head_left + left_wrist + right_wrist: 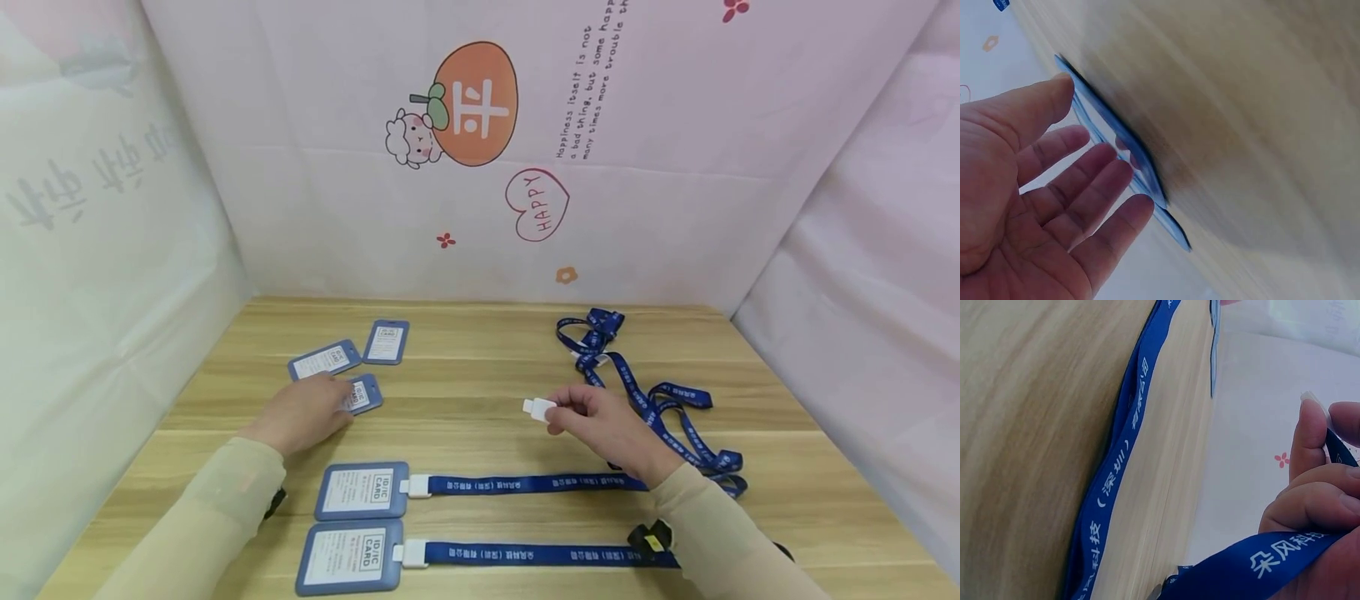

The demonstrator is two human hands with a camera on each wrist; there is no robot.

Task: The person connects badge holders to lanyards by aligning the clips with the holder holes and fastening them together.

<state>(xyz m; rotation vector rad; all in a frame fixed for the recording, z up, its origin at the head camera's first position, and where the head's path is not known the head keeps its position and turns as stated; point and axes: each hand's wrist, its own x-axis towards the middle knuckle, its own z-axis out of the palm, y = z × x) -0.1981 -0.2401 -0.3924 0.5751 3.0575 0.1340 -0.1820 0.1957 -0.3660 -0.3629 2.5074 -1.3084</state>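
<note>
My left hand (303,410) is over a blue ID card holder (366,394) at the left of the table. In the left wrist view its fingers are spread and slightly bent beside the holder's edge (1127,139); whether they touch it I cannot tell. My right hand (611,429) pinches the white plastic clip (543,410) of a blue lanyard between thumb and forefinger, above the table. In the right wrist view that lanyard's strap (1247,565) runs across the palm, with white lettering on it.
Two more card holders (325,360) (386,342) lie behind the left hand. Nearer me, two holders (362,491) (349,557) lie clipped to straight lanyards (525,483) (540,554). Loose blue lanyards (626,379) lie tangled at the right. A printed cloth (337,225) stands behind the table.
</note>
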